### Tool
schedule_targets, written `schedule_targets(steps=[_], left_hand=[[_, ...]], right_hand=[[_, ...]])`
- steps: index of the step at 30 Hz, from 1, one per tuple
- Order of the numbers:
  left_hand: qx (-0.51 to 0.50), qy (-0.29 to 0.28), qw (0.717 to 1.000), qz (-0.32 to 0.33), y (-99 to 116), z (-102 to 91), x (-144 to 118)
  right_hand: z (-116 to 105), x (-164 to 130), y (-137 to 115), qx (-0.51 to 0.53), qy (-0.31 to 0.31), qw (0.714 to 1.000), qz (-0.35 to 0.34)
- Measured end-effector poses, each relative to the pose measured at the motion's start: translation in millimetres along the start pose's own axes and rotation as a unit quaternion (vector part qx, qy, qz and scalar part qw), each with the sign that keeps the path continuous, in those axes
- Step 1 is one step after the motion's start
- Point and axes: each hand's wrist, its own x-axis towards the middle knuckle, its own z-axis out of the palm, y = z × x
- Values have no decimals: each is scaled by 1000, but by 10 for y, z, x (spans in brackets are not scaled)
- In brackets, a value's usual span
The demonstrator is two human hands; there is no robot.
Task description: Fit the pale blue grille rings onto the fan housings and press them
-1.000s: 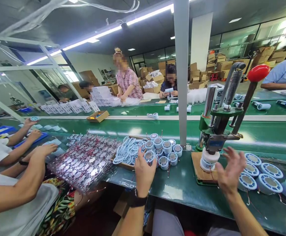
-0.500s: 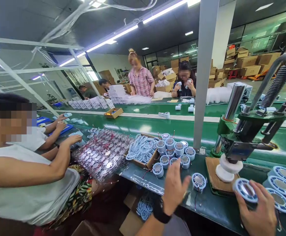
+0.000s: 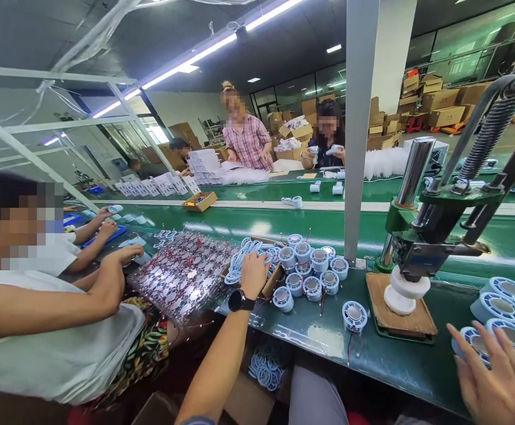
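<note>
My left hand (image 3: 254,274) reaches into a cardboard box of pale blue rings (image 3: 243,260); its fingers are hidden among the rings. A black watch (image 3: 237,301) is on that wrist. My right hand (image 3: 501,383) is at the bottom right with fingers spread. It touches one blue-and-white round part (image 3: 474,343) in a group of finished parts (image 3: 501,295). A single round part with wires (image 3: 354,316) lies on the green bench between my hands. A cluster of similar parts (image 3: 310,268) stands beside the ring box.
A green hand press (image 3: 421,242) with a white die (image 3: 401,292) stands on a wooden base (image 3: 399,321). A grey post (image 3: 358,130) rises behind the parts. A sheet of circuit boards (image 3: 182,274) lies left, by a co-worker's arm (image 3: 54,310). Other people work across the conveyor (image 3: 284,221).
My left hand moved left from the lone part into the ring box. My right hand carried the round part it held to the group on the right and opened its fingers.
</note>
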Motion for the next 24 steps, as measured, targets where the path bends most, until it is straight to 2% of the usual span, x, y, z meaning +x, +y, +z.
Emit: schedule_targets(steps=[3, 6, 8, 10, 13, 15, 17, 18, 19, 22, 23, 24], left_hand=[[3, 4, 1000, 0, 1, -28, 9], [-2, 15, 1000, 8, 5, -96, -15], [-7, 24, 999, 19, -4, -173, -63], [-14, 38, 999, 31, -24, -279, -150], [-35, 63, 996, 54, 3, -477, -393], [-64, 72, 992, 81, 128, -618, -633], [-108, 67, 984, 127, 356, -765, -903], [-138, 62, 976, 155, 493, -844, -1031], [-177, 58, 965, 186, 633, -928, -1145], [-313, 63, 913, 254, 970, -1173, -1359], [-342, 65, 899, 264, 1037, -1237, -1387], [-359, 67, 891, 270, 1081, -1285, -1400]], right_hand=[[314, 3, -438, -10, -48, 993, -107], [776, 9, -814, 3, -81, 986, -143], [1042, 10, -942, 4, -90, 983, -159], [1212, 0, -965, 19, -95, 981, -166], [1255, -23, -929, 62, -99, 982, -151], [1138, -22, -977, 106, -89, 983, -122], [918, 6, -1138, 188, -92, 976, -63], [783, 31, -1256, 251, -114, 961, -20], [644, 63, -1388, 324, -148, 934, 26], [298, 174, -1751, 530, -270, 791, 143], [221, 205, -1827, 569, -293, 750, 169], [163, 227, -1874, 592, -304, 722, 190]])
